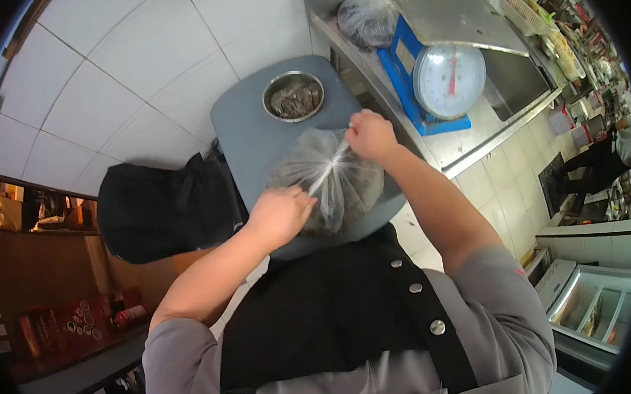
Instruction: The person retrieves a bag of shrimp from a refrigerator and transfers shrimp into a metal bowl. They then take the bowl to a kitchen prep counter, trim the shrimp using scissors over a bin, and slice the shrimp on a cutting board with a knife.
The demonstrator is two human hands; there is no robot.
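A clear plastic bag [330, 196] rests on the grey tabletop [240, 114] right in front of me, its top gathered and twisted at the middle. Whatever fills it looks greyish through the plastic, and I cannot make it out. My left hand [282, 215] is closed on one end of the gathered plastic, on the near left. On the far right, my right hand [372, 134] pinches the other end, so the twisted strip is stretched between both hands. Beyond the bag stands a round metal bowl [293, 96] holding dark greyish pieces.
A blue dial scale [450, 81] with a metal pan [456, 11] stands on the steel counter [447, 144] at right, a filled plastic bag [367, 19] behind it. A black-covered chair [162, 208] is at left. Another person [598, 162] stands far right, near a glass-topped chest [601, 305].
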